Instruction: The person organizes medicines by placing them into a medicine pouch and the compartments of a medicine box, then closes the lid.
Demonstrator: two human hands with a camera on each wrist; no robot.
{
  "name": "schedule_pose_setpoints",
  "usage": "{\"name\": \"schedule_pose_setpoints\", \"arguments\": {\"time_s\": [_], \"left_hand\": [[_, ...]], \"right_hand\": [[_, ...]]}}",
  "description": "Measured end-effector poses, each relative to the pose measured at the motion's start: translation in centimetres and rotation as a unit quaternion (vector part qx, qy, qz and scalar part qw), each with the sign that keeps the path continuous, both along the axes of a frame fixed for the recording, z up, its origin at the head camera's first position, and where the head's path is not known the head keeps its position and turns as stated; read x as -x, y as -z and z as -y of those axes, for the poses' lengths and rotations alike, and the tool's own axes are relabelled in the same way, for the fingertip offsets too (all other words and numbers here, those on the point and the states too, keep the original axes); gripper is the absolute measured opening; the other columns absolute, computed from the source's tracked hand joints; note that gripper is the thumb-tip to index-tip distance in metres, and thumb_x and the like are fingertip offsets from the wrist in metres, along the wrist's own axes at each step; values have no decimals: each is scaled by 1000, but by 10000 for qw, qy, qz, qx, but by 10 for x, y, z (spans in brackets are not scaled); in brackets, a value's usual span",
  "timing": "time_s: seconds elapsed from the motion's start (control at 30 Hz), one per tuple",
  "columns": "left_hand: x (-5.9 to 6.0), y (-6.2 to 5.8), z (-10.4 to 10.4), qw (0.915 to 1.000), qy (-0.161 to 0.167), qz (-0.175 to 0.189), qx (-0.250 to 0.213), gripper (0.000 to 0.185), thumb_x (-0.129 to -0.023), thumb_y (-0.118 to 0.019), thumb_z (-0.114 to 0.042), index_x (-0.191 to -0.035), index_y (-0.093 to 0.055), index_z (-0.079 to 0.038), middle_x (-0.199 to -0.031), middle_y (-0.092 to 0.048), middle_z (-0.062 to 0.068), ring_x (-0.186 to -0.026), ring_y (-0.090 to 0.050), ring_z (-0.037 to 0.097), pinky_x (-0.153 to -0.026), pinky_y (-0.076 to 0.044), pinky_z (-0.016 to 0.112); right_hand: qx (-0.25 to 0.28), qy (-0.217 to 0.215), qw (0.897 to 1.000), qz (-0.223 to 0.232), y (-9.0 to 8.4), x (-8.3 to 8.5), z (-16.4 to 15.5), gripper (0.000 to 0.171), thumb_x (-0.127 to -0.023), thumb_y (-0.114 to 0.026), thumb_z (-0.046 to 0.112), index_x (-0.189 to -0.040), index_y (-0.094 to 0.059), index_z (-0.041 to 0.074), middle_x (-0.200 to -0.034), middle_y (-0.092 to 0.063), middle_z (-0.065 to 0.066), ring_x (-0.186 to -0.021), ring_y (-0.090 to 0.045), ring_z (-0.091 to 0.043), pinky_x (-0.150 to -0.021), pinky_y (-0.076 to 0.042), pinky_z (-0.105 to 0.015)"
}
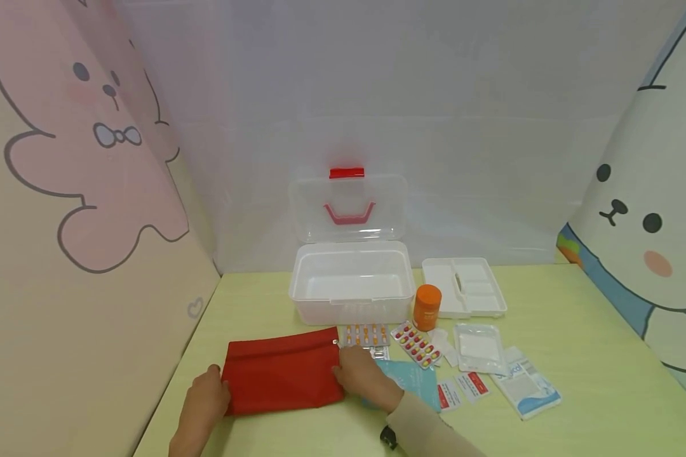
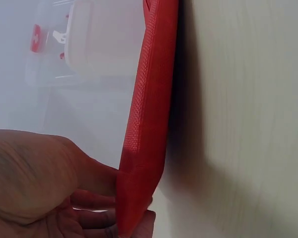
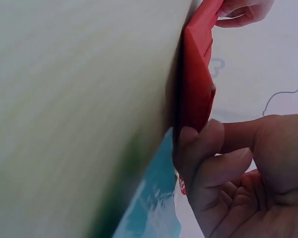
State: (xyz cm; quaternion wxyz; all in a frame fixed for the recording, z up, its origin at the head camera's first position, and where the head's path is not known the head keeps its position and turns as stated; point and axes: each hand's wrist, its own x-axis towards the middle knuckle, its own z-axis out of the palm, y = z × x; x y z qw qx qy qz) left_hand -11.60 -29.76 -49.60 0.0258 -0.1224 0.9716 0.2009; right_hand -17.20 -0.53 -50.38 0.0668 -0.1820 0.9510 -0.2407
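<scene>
A red zippered pouch lies between both hands, low over the yellow table. My left hand grips its left end, thumb on one face and fingers behind it, as the left wrist view shows of the pouch. At the opposite end my right hand pinches the edge below the zipper pull. In the right wrist view, the right hand's thumb and fingers close on the pouch's corner. Partly under the right hand lies a light-blue packet.
Behind stands an opened clear box, lid raised, beside a white divided tray. To the right are an orange bottle, blister packs, a clear plastic tray, small red-and-white packets and a blue-white pack.
</scene>
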Motion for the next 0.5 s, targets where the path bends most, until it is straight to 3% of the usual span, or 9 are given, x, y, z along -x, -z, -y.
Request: {"name": "schedule_pose_setpoints", "arguments": {"time_s": [0.23,0.5], "left_hand": [[-2,-3,0,9988,-178,-423,-141,25,-89,-57,-3,-106,-59,15,-98,-67,30,-82,-66,43,-66,-53,49],[-11,-14,2,9916,-486,-1079,-528,23,-90,-56,-4,-107,-62,10,-87,-66,17,-77,-62,29,-63,-49,41]], "right_hand": [[383,-8,9992,149,-4,0,-2,34,-90,-65,14,-59,-52,10,-55,-47,1,-49,-42,-11,-45,-36,-22],[864,-138,9962,35,-18,-4,-7,30,-90,-64,11,-62,-54,10,-57,-47,4,-52,-42,-10,-48,-36,-22]]}}
